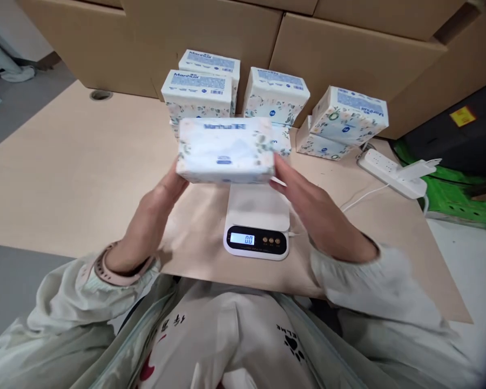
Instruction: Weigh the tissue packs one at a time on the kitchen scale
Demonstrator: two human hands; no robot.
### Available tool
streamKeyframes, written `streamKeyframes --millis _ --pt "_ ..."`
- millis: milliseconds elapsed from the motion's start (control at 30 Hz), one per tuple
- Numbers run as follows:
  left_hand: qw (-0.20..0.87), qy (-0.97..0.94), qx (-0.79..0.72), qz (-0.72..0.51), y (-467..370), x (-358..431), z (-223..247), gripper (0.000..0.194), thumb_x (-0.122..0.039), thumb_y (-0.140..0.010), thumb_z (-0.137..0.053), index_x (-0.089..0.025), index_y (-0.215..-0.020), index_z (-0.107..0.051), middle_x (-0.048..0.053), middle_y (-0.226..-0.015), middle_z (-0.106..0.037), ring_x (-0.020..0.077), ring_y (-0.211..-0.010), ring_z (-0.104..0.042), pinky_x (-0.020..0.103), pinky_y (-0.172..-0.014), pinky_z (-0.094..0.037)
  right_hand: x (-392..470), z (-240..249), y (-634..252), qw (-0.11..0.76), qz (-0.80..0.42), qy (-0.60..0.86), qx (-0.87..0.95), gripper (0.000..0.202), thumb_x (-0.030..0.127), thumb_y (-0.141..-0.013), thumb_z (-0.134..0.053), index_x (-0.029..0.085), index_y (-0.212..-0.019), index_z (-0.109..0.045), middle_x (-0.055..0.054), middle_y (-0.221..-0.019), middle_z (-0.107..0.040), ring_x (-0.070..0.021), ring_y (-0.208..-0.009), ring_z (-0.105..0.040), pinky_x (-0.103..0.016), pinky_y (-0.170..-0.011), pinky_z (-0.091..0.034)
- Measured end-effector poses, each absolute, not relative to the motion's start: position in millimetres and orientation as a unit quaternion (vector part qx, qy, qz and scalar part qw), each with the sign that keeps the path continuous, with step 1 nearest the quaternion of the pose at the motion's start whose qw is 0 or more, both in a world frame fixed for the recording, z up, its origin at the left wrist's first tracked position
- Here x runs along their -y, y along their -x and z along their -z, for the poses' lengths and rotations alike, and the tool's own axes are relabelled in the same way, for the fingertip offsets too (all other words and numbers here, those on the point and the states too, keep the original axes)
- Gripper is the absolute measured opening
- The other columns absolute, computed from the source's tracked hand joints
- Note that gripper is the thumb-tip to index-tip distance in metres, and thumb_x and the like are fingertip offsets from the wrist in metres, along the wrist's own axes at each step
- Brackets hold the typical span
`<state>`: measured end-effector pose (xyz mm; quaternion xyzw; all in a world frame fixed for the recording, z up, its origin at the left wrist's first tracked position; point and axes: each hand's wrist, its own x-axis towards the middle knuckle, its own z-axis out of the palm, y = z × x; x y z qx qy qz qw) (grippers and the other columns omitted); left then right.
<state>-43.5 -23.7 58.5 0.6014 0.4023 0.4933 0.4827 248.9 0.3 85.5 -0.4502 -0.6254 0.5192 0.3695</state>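
Observation:
A white floral tissue pack (pixel 225 148) is held up between my two hands, above the back part of a white digital scale (pixel 259 208). My left hand (pixel 157 202) grips its left end, and my right hand (pixel 303 197) presses on its right end. The scale's lit display reads 0.0, and its front platform shows bare below the pack. Behind the held pack stand stacked packs of the same kind: a left group (pixel 198 89), a middle stack (pixel 276 97) and a right stack (pixel 348 116).
Large cardboard boxes (pixel 210 32) line the table's back edge. A white power strip (pixel 392 173) with a plugged-in adapter and cable lies at the right, near a green crate (pixel 453 197). The wooden table (pixel 76 173) has a round cable hole at the back left.

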Motion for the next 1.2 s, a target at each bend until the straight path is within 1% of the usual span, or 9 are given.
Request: streamKeyframes --millis 100,200,333,400,500,633,767,967,1200 --pt "0.495 -0.634 -0.386 -0.451 22 30 -55 0.063 -0.063 -0.111 -0.05 -0.039 -0.169 -0.046 -0.01 -0.178 -0.035 0.0307 -0.171 -0.024 0.056 -0.146 -0.018 32 -74 -286 0.422 -0.504 0.467 0.591 0.061 0.062 -0.103 -0.063 0.045 -0.16 -0.054 0.014 -0.175 -0.044 -0.0266 -0.171 -0.033 -0.046 -0.14 -0.037" --pt "0.503 -0.632 -0.412 -0.422 4 21 -39 0.059 -0.057 -0.111 -0.054 -0.037 -0.166 -0.051 -0.007 -0.173 -0.044 0.0308 -0.167 -0.035 0.054 -0.143 -0.026 42 -44 -303 0.459 -0.513 0.481 0.542 0.053 0.063 -0.101 -0.064 0.046 -0.152 -0.064 0.012 -0.17 -0.053 -0.0264 -0.164 -0.046 -0.046 -0.134 -0.046" --pt "0.424 -0.598 -0.481 -0.482 -4 6 -17 0.056 -0.063 -0.109 -0.054 -0.029 -0.148 -0.072 0.002 -0.158 -0.064 0.0333 -0.157 -0.052 0.055 -0.138 -0.038 35 -7 -309 0.528 -0.469 0.516 0.486 0.052 0.066 -0.103 -0.06 0.033 -0.141 -0.075 -0.002 -0.155 -0.07 -0.029 -0.147 -0.065 -0.055 -0.129 -0.05" --pt "0.391 -0.578 -0.481 -0.53 -2 1 -10 0.055 -0.063 -0.108 -0.053 -0.027 -0.144 -0.074 0.004 -0.156 -0.067 0.0331 -0.155 -0.055 0.056 -0.138 -0.037 31 3 -310 0.573 -0.434 0.519 0.462 0.051 0.064 -0.105 -0.057 0.028 -0.134 -0.078 -0.007 -0.147 -0.076 -0.0289 -0.14 -0.07 -0.057 -0.128 -0.05" --pt "0.405 -0.54 -0.47 -0.569 3 -3 -6 0.054 -0.062 -0.108 -0.05 -0.026 -0.139 -0.076 0.005 -0.152 -0.069 0.032 -0.153 -0.058 0.057 -0.138 -0.037 28 10 -313 0.613 -0.409 0.517 0.435 0.05 0.063 -0.105 -0.056 0.025 -0.125 -0.081 -0.01 -0.134 -0.082 -0.0285 -0.129 -0.076 -0.056 -0.123 -0.054" --pt "0.42 -0.524 -0.478 -0.566 3 -4 -9 0.052 -0.061 -0.107 -0.05 -0.025 -0.133 -0.078 0.006 -0.148 -0.072 0.0321 -0.15 -0.06 0.056 -0.135 -0.041 28 10 -314 0.619 -0.414 0.525 0.411 0.05 0.065 -0.104 -0.055 0.024 -0.117 -0.083 -0.01 -0.124 -0.084 -0.0281 -0.119 -0.079 -0.055 -0.115 -0.058" --pt "0.438 -0.514 -0.481 -0.558 0 -2 -13 0.046 -0.056 -0.106 -0.054 -0.024 -0.127 -0.08 0.007 -0.144 -0.075 0.0327 -0.147 -0.063 0.056 -0.129 -0.048 29 8 -311 0.621 -0.405 0.523 0.42 0.046 0.061 -0.105 -0.056 0.025 -0.113 -0.083 -0.009 -0.123 -0.084 -0.0274 -0.118 -0.078 -0.053 -0.114 -0.058" --pt "0.449 -0.507 -0.488 -0.551 -1 -3 -17 0.043 -0.055 -0.105 -0.055 -0.026 -0.121 -0.081 0.006 -0.14 -0.077 0.0333 -0.143 -0.065 0.057 -0.126 -0.05 30 6 -311 0.612 -0.391 0.539 0.426 0.05 0.062 -0.107 -0.05 0.025 -0.108 -0.084 -0.009 -0.118 -0.085 -0.0275 -0.114 -0.078 -0.052 -0.11 -0.059" --pt "0.455 -0.502 -0.487 -0.551 1 -6 -12 0.04 -0.054 -0.105 -0.056 -0.028 -0.119 -0.083 0.005 -0.136 -0.078 0.0325 -0.139 -0.068 0.057 -0.124 -0.052 32 9 -316 0.588 -0.398 0.543 0.449 0.04 0.057 -0.104 -0.059 0.027 -0.109 -0.085 -0.008 -0.116 -0.086 -0.0274 -0.11 -0.078 -0.05 -0.106 -0.061"
